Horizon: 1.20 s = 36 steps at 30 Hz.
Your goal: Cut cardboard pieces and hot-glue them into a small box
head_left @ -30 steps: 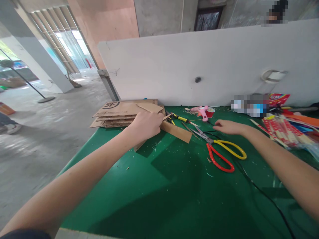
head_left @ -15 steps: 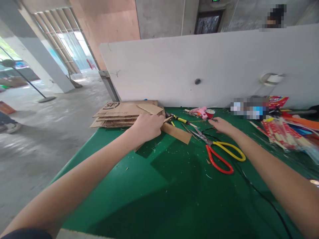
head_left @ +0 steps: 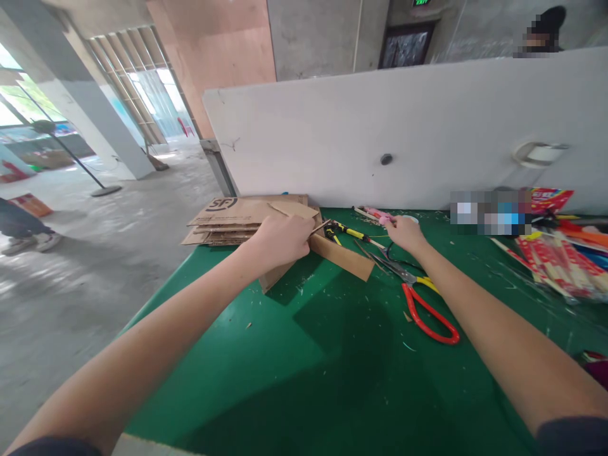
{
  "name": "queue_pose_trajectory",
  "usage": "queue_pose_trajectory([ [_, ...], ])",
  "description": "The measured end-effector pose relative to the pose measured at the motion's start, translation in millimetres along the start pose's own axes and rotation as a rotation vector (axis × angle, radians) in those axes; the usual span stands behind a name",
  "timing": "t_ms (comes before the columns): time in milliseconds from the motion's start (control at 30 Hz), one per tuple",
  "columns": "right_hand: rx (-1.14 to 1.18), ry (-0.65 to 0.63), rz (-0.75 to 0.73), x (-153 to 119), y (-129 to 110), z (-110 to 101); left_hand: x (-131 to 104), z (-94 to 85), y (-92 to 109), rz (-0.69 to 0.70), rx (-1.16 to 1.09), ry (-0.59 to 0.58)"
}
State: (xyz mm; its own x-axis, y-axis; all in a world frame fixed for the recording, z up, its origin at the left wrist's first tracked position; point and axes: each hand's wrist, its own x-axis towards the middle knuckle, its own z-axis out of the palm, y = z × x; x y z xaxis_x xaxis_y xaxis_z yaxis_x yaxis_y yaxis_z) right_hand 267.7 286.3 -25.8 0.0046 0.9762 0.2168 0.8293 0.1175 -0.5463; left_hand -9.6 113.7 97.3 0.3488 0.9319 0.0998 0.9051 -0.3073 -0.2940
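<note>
My left hand [head_left: 287, 240] is closed on cut cardboard strips [head_left: 344, 258], which stick out on both sides of the fist. At the back of the table, my right hand [head_left: 407, 233] has its fingers closed around part of a pink glue gun [head_left: 386, 219]; the hand hides much of it. Large scissors [head_left: 430, 316] with one red and one yellow handle lie below the right hand, the yellow handle partly behind the forearm. Between the hands lies a yellow-and-black tool [head_left: 349, 230].
Flattened cardboard boxes [head_left: 237, 212] are stacked at the table's back left. A white panel [head_left: 313, 139] stands along the back edge. Packets of sticks [head_left: 551, 263] lie at the right. Small scraps dot the green tabletop [head_left: 285, 373]. Beyond the panel is a person [head_left: 546, 31].
My right hand has moved left onto the pink glue gun and now covers most of the small red roll. My left hand still holds the cardboard strips. The view has shifted slightly.
</note>
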Motion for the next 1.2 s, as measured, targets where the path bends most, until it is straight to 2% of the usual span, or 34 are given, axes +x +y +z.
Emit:
queue_pose_trajectory([
  [167,0.128,0.143,-0.122,-27,-45,-26,1,-8.9,-2,0.015,0.031,0.040],
  [233,0.392,0.268,-0.214,-46,-70,-37,0,-5.8,6,-0.028,0.071,0.054],
  [300,0.722,0.277,-0.126,-74,-94,-43,-3,0.7,17,-0.083,0.102,0.069],
  [333,0.904,0.177,-0.029,-91,-105,-44,-4,4.4,23,-0.106,0.106,0.075],
  [367,1.050,0.010,0.044,-109,-114,-42,-6,7.9,28,-0.123,0.103,0.079],
  [433,1.204,-0.260,0.197,-142,-129,-32,-8,13.0,38,-0.143,0.088,0.082],
  [500,1.308,-0.420,0.332,-167,-140,-19,-10,15.4,47,-0.148,0.074,0.074],
  [533,1.362,-0.453,0.395,-174,-144,-12,-11,15.9,50,-0.149,0.067,0.070],
  [633,1.492,-0.466,0.510,-178,-153,2,-13,16.9,58,-0.152,0.048,0.068],
  [700,1.528,-0.436,0.525,-171,-157,7,-14,18.1,60,-0.150,0.044,0.080],
  [1033,1.337,-0.279,0.338,-154,-157,48,-21,33.8,62,-0.099,0.032,0.051],
  [1100,1.314,-0.258,0.351,-149,-155,50,-25,29.3,52,-0.048,-0.011,0.078],
  [1200,1.278,-0.238,0.401,-141,-151,51,-31,15.2,17,-0.040,-0.236,0.113],
])
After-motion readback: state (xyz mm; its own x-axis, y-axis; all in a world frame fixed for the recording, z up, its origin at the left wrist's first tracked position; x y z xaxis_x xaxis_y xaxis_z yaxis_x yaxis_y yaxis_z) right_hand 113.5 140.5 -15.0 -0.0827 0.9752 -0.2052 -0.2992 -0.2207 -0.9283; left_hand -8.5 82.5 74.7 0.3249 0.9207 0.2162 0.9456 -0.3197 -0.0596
